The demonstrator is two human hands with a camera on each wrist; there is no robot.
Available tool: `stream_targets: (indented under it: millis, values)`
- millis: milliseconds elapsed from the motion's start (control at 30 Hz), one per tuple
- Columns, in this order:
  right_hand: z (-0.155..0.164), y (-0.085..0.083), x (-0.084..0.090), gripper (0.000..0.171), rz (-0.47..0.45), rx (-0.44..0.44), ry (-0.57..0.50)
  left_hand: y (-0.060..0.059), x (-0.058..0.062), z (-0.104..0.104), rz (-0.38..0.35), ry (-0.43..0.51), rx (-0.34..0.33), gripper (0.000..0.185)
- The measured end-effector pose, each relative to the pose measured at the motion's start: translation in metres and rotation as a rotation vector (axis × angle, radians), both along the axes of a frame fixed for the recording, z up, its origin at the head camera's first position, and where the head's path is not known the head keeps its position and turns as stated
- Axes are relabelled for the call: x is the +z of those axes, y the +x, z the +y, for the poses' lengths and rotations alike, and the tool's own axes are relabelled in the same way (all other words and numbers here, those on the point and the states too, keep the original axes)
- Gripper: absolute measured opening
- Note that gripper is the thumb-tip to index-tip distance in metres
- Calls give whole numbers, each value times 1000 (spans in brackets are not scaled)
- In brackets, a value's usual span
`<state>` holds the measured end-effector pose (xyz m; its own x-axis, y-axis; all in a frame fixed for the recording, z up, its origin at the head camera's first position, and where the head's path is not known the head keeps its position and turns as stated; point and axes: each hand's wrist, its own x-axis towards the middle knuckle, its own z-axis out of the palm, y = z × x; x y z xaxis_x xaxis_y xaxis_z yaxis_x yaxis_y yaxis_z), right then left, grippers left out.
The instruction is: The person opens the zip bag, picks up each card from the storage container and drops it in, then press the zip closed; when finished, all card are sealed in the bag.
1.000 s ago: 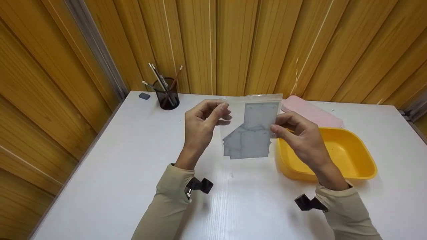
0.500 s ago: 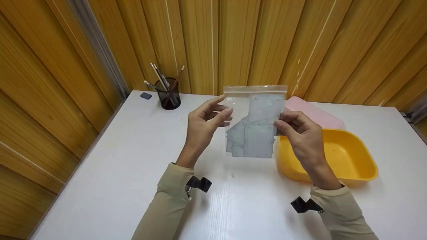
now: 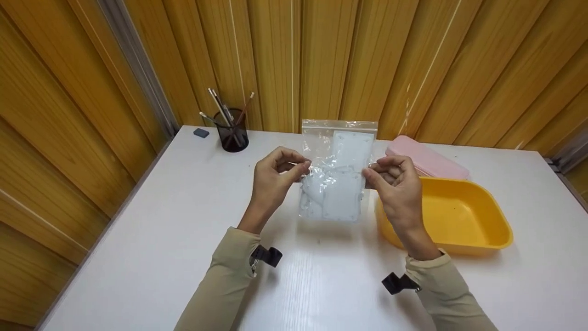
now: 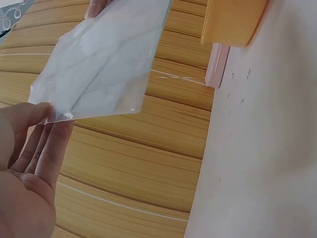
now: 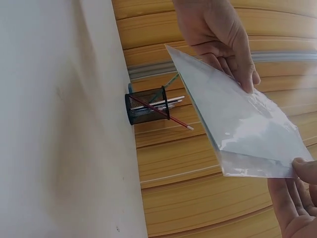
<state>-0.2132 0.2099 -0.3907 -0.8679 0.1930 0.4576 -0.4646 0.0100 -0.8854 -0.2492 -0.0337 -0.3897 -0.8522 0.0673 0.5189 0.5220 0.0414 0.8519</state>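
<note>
A clear zip-seal bag [image 3: 342,197] with several pale flat cards inside is held up above the table, its seal strip at the top. My left hand [image 3: 275,179] pinches the bag's left edge between thumb and fingers. On the opposite edge, my right hand [image 3: 399,193] has its own pinch, thumb in front. Glare whitens the plastic, so any print on the cards cannot be made out. In the left wrist view, the bag's lower edge [image 4: 99,104] tilts above the table; the right wrist view has the bag [image 5: 242,119] between both hands.
A yellow plastic tub [image 3: 459,216] stands right of the bag, partly behind my right hand. Behind it lies a pink case [image 3: 427,156]. A black mesh cup [image 3: 232,135] of pencils and a small dark block [image 3: 200,133] sit at the back left.
My left fingers, spread loosely half a second ago, now pinch the bag's left edge. The bag has shifted slightly left and its tilt has changed, so it looks whiter. The right hand moved left with it.
</note>
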Motion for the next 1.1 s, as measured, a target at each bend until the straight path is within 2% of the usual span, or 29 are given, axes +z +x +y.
stream_targets:
  millis: [100, 233, 400, 600, 900, 1100]
  values:
    - [-5, -2, -5, 26, -7, 0, 47, -1, -6, -5, -18, -25, 16, 13]
    - [-13, -6, -15, 22, -60, 9, 102, -6, -15, -14, -68, -73, 35, 15]
    - [-21, -12, -25, 28, -136, 40, 142, -11, -22, -24, -134, -120, 51, 15]
    - [-29, -22, -40, 32, -180, 71, 178, -15, -32, -33, -240, -185, 63, 19]
    - [-26, -29, -56, 41, -360, 51, 309, -23, -51, -33, -403, -208, -29, 29]
    - [-24, -28, -64, 43, -427, 66, 384, -27, -63, -32, -433, -321, -39, 32]
